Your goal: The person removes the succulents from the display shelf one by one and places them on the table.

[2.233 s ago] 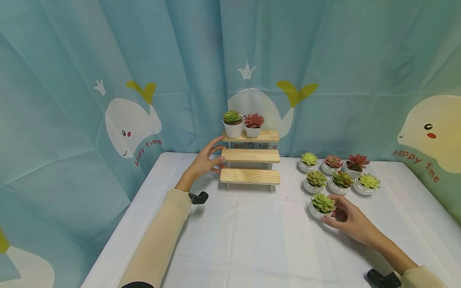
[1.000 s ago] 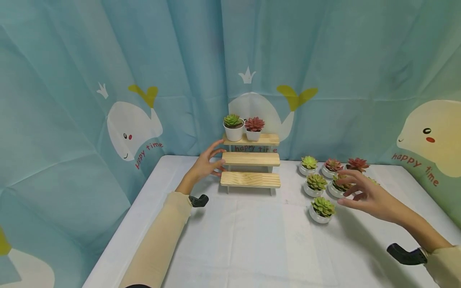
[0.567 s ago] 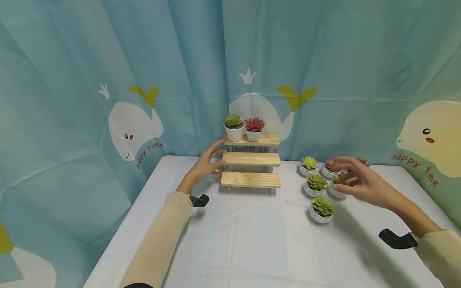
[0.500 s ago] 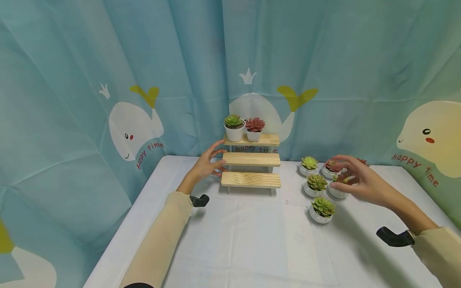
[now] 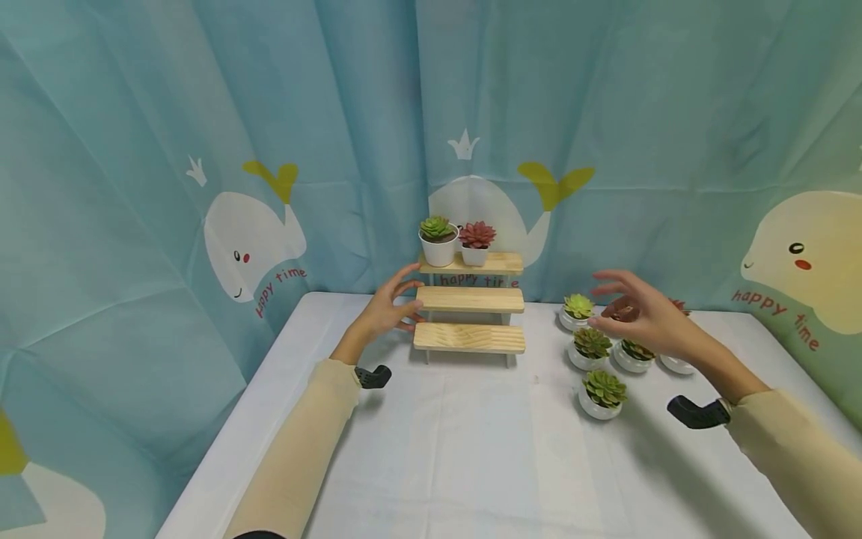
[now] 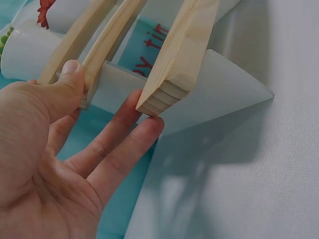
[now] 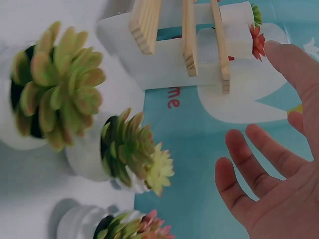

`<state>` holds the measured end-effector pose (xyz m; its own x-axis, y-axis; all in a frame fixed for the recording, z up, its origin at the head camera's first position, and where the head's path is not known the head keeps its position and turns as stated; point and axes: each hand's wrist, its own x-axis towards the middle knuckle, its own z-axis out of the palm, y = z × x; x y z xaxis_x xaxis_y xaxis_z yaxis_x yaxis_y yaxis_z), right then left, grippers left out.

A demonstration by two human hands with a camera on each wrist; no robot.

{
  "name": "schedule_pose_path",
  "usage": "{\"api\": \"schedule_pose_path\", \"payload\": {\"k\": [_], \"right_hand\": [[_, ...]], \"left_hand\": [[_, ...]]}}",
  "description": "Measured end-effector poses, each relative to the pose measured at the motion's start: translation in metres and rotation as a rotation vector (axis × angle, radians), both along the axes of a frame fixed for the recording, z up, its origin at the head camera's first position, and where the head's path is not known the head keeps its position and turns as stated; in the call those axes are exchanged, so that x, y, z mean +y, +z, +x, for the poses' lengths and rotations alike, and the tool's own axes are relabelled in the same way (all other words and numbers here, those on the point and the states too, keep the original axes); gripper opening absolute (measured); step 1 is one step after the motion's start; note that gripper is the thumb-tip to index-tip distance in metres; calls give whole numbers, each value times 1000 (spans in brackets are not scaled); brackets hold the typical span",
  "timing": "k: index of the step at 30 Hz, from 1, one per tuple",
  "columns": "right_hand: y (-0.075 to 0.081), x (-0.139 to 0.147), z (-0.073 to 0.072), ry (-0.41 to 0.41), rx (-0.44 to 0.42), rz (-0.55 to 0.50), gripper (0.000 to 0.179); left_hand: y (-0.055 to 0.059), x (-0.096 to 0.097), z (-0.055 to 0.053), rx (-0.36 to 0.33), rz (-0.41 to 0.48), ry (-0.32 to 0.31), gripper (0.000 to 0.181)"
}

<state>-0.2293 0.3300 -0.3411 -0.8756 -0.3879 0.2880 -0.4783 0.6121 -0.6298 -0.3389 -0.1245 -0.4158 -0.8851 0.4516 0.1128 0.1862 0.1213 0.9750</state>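
At the left end of a three-tier wooden plant stand (image 5: 469, 299) is my left hand (image 5: 384, 307), fingers spread. The left wrist view shows its thumb (image 6: 72, 74) against the middle board's end and fingertips (image 6: 152, 124) at the lowest board's end. My right hand (image 5: 649, 314) hovers over the group of potted succulents, fingers parted and holding nothing. It partly hides a reddish succulent (image 5: 626, 311). A yellow-green succulent (image 5: 577, 307) stands just left of its fingertips. On the top board sit a green succulent (image 5: 438, 241) in a round white pot and a red one (image 5: 476, 243).
Nearest the front of the group is a green succulent (image 5: 602, 394) in a low white pot. Behind it stand two darker green ones, one at left (image 5: 590, 348). A white cloth covers the table (image 5: 471, 449); a blue whale-print curtain (image 5: 364, 112) hangs behind.
My right hand let go of the front green succulent, which stays on the table. It lifted, then moved back and left over the other pots. My left hand has stayed at the stand.
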Motion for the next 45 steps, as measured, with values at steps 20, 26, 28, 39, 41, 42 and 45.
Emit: {"api": "schedule_pose_path", "payload": {"k": [20, 26, 28, 39, 41, 42, 45], "right_hand": [[7, -42, -46, -43, -18, -14, 74], [7, -55, -59, -59, -27, -45, 75], [7, -60, -64, -65, -13, -49, 74], [6, -87, -86, -70, 1, -113, 75], [5, -91, -90, -75, -13, -133, 76], [5, -94, -91, -79, -17, -138, 77], [6, -101, -95, -87, -40, -163, 78]], "left_hand": [[-1, -2, 1, -11, 13, -26, 75], [1, -2, 3, -24, 13, -24, 75], [1, -2, 3, -29, 17, -23, 75], [1, -2, 2, -46, 34, -23, 75], [1, -2, 2, -46, 36, -25, 75], [0, -1, 2, -45, 36, -27, 75], [0, -1, 1, -49, 42, -28, 75]]}}
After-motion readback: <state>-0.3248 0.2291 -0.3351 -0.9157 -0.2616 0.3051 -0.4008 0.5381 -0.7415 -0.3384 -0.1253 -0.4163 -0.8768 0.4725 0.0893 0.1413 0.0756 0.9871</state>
